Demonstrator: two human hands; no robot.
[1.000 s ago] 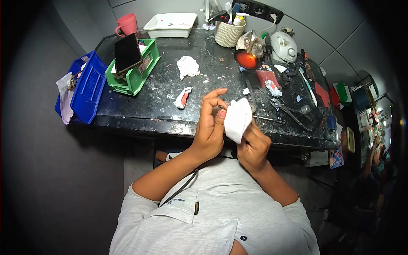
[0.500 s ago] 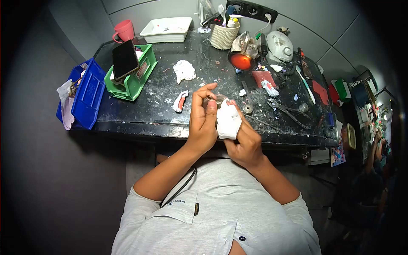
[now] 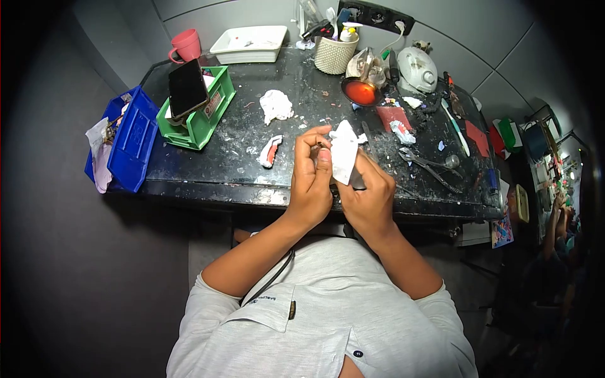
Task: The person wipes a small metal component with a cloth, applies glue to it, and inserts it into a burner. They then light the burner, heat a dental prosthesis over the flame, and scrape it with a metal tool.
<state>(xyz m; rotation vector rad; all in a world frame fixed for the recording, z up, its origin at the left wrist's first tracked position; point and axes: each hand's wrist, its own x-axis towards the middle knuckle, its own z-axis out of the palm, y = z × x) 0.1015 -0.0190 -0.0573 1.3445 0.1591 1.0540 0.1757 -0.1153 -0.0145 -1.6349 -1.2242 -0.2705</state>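
Observation:
In front of the table's near edge, my two hands are close together. My right hand is closed around a white piece with a ragged top; it looks like tissue or cloth, and it stands upright between the hands. Beside its left edge my left hand is closed, with thumb and bent forefinger pinching. A tiny dark spot shows at that pinch, too small to name. A white and red scrap lies to the left on the table, with a crumpled white lump behind it.
Pliers, a toothbrush and a red sheet lie to the right. A dish of orange-red liquid stands behind. On the left are a green bin bearing a phone, and a blue bin overhanging the edge.
The white piece has risen and turned more upright, its top now above my fingers. My left hand has shifted slightly right, and my right hand has moved up a little.

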